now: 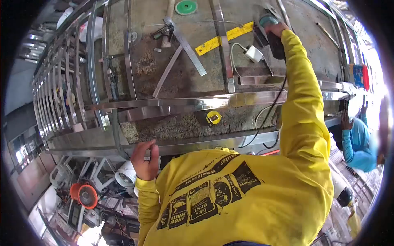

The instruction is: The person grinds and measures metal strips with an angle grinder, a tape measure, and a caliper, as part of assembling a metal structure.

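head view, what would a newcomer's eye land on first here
The bright yellow sleeve reaches across the shiny steel frame on the workbench, the right hand gripping a power tool at the top. The left hand rests at the frame's near rail, lower left.

The worn, stained surface point(143, 65) carries a yellow ruler point(223, 37) lying at a slant, with a white plug point(254, 53) near its right end. A green disc point(186, 7) sits by the far edge. Two flat steel strips point(186, 47) cross each other close to a wooden-handled tool point(167, 28). A yellow tape measure point(214, 117) rests nearer the front. Off to the left is a curved steel railing point(57, 90). Down below it I see a round orange machine point(84, 196) and a white fan point(125, 176) close together. At the right, a co-worker's blue sleeve point(357, 145) shows.
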